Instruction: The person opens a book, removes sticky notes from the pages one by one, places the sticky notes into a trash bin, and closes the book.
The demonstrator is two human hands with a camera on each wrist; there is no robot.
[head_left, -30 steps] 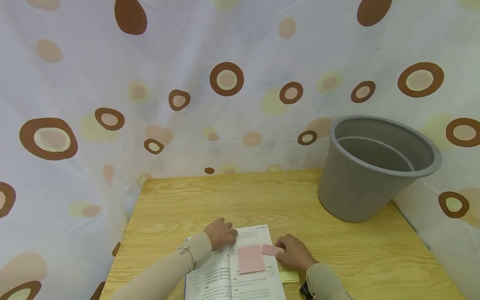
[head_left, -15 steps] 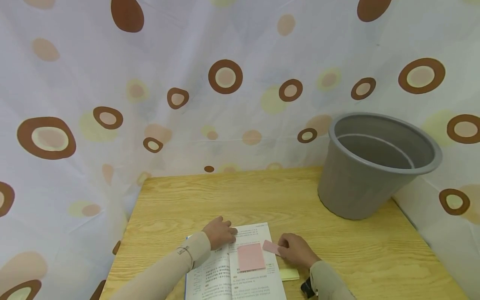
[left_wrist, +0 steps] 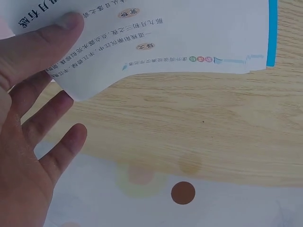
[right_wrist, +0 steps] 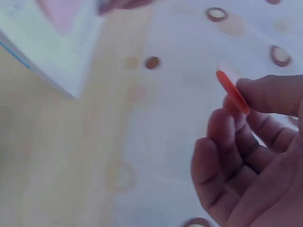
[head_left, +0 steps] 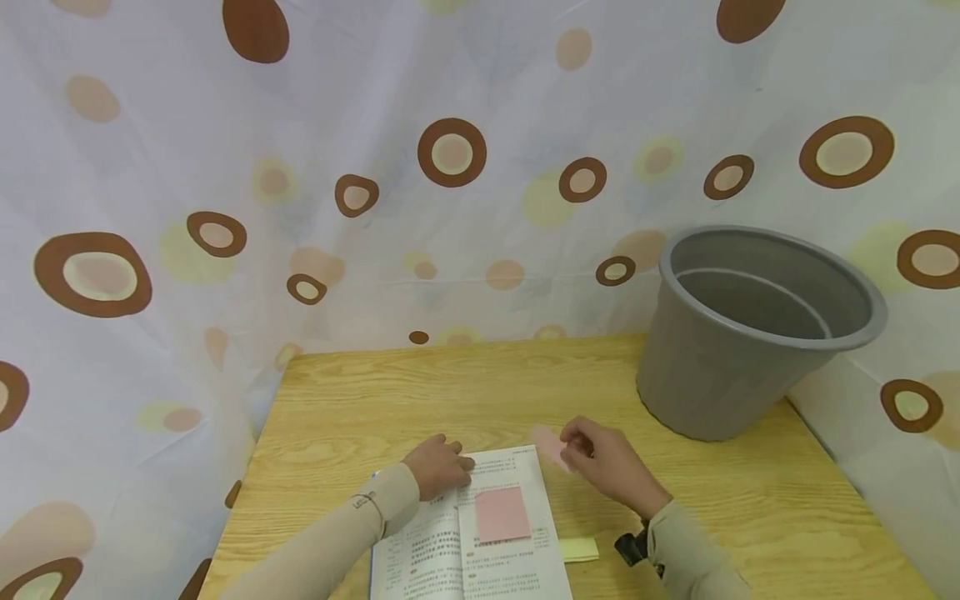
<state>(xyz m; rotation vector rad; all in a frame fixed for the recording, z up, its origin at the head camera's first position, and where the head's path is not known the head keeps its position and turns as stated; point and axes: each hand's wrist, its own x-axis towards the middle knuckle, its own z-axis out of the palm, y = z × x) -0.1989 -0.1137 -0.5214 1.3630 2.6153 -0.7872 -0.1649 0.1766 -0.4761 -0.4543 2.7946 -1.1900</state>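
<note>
An open book (head_left: 513, 571) lies at the front of the table, a square pink sticky note (head_left: 502, 514) on its right page. At the book's top edge my left hand (head_left: 437, 468) pinches the page; in the left wrist view its thumb (left_wrist: 57, 33) lies over the paper, with other fingers behind it. My right hand (head_left: 611, 471) is raised beyond the book's upper right corner. Between thumb and fingertips it pinches a small pink sticky note (head_left: 549, 447), blurred in the head view. The right wrist view shows that note (right_wrist: 232, 92) nearly edge-on, orange-red along its edge.
A yellow paper slip (head_left: 579, 549) sticks out at the book's right side. A large grey bucket (head_left: 690, 392) stands at the back right of the wooden table (head_left: 360, 400). Patterned cloth (head_left: 480, 250) hangs behind and at both sides.
My right hand has lifted away from the right page's edge, moving up and to the right with the small pink sticky note. My left hand stays at the book's top.
</note>
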